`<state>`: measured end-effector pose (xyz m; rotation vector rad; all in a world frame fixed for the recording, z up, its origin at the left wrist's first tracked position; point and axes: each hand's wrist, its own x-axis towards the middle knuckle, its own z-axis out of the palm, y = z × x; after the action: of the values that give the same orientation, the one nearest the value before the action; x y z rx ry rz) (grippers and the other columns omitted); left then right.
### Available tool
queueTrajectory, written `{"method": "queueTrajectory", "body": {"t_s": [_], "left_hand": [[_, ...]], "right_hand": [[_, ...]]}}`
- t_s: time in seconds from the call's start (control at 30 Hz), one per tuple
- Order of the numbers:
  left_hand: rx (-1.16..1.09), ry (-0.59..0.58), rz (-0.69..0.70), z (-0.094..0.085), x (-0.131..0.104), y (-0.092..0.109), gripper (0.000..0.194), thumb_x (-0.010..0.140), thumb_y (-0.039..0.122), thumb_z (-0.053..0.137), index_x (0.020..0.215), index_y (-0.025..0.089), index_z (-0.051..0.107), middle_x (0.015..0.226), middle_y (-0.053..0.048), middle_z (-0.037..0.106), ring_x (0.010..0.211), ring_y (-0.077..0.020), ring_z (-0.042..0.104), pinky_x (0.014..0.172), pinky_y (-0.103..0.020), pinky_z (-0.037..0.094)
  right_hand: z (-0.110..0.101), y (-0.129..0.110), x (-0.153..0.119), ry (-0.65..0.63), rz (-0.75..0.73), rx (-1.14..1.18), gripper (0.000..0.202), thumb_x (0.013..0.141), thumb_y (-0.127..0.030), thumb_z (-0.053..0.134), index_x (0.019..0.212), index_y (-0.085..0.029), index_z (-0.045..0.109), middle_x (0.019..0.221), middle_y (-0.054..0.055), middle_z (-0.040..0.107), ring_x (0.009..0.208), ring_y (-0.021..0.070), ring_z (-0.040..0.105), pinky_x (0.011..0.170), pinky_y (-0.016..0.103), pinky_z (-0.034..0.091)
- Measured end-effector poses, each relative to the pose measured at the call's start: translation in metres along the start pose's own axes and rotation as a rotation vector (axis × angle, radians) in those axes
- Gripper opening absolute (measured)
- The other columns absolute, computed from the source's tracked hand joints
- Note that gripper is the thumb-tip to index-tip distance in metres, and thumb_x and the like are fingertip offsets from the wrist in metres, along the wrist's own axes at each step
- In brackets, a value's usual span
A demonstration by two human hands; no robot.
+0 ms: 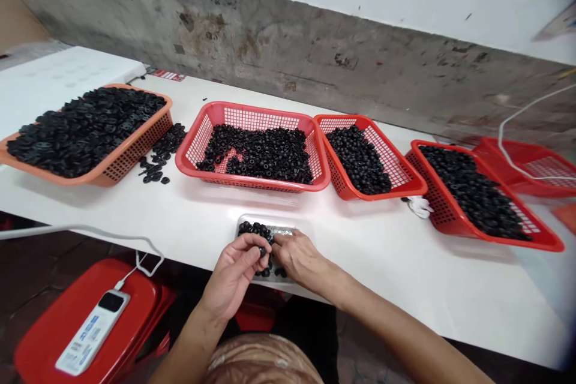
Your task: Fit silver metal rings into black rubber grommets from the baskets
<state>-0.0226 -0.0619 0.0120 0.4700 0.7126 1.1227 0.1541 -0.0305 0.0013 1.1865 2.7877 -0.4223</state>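
Observation:
A clear plastic tray (306,234) with small black parts (255,228) sits at the table's near edge. Over its left side, my left hand (238,267) pinches a small black part (262,250) between thumb and fingers, palm turned up. My right hand (299,257) reaches down into the tray from the right, its bent fingers among the parts beside my left fingertips. Whatever the right fingertips hold is hidden. Behind the tray stands a pink-red basket (252,180) holding black rings (279,153).
An orange basket (126,156) heaped with flat black parts stands left, loose black pieces (155,168) beside it. Two red baskets (373,196) (454,222) of black parts stand right. A power bank (92,333) lies on a red stool (49,318); a white cable (90,229) crosses the left edge.

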Motion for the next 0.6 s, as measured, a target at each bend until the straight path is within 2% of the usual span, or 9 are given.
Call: {"method": "queueTrajectory", "body": {"t_s": [0.1,0.23,0.4,0.6], "left_hand": [[-0.002,0.001,0.004,0.0,-0.001,-0.001,0.015,0.077,0.024,0.08,0.087,0.015,0.075,0.085,-0.004,0.067,0.067,-0.008,0.056,0.064,-0.017,0.047],[0.001,-0.008,-0.016,0.001,0.0,-0.002,0.012,0.079,0.023,0.079,0.087,0.016,0.074,0.087,-0.004,0.067,0.068,-0.0074,0.057,0.064,-0.016,0.046],[0.009,-0.006,-0.001,0.001,0.001,-0.002,0.015,0.078,0.025,0.079,0.088,0.015,0.074,0.087,-0.004,0.067,0.066,-0.0073,0.056,0.063,-0.017,0.045],[0.015,0.007,-0.012,0.002,0.0,-0.002,0.017,0.076,0.026,0.081,0.086,0.015,0.074,0.086,-0.004,0.067,0.066,-0.0077,0.055,0.063,-0.018,0.044]], "right_hand": [[-0.005,0.005,-0.002,0.029,0.002,0.015,0.016,0.095,-0.009,0.047,0.09,-0.015,0.06,0.085,0.004,0.062,0.069,0.0166,0.056,0.071,0.031,0.037],[-0.009,0.012,-0.01,0.098,0.093,0.084,0.013,0.097,-0.014,0.049,0.092,-0.017,0.06,0.083,0.001,0.059,0.07,0.0144,0.055,0.068,0.028,0.034],[-0.002,0.006,-0.005,0.018,0.098,0.02,0.018,0.095,-0.01,0.049,0.087,-0.017,0.063,0.084,0.003,0.061,0.07,0.0151,0.056,0.07,0.03,0.033],[0.004,-0.004,0.011,-0.022,0.108,-0.012,0.019,0.091,-0.005,0.048,0.088,-0.013,0.065,0.085,0.011,0.064,0.074,0.0218,0.06,0.074,0.036,0.038]]}}
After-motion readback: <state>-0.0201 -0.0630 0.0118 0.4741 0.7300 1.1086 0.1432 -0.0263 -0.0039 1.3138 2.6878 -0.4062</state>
